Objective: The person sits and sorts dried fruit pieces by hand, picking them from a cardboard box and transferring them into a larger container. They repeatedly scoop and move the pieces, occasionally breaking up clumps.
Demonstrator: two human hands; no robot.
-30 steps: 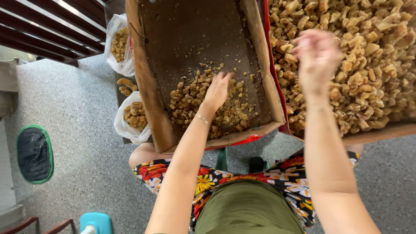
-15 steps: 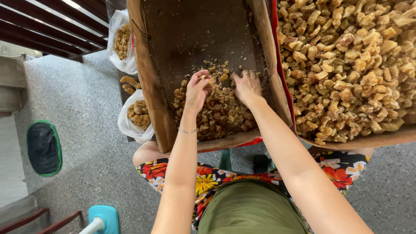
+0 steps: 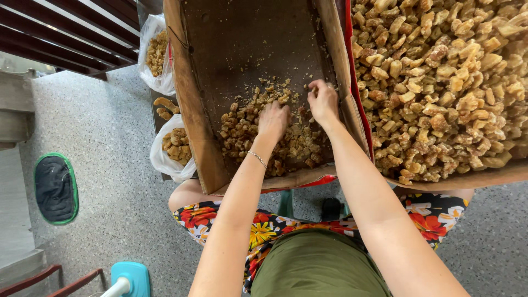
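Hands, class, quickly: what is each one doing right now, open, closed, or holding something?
Left hand: palm down on the small brown pieces in the cardboard tray; grip cannot be told.
Right hand: fingers curled into the same pieces; what it holds cannot be told.

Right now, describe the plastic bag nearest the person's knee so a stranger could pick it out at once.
Start at the brown cardboard tray holding the small pile of walnut pieces where both hands work. Along its left outer wall sit two clear plastic bags of nut pieces. The one meant is the nearer, lower bag, beside the floral skirt, not the farther bag.
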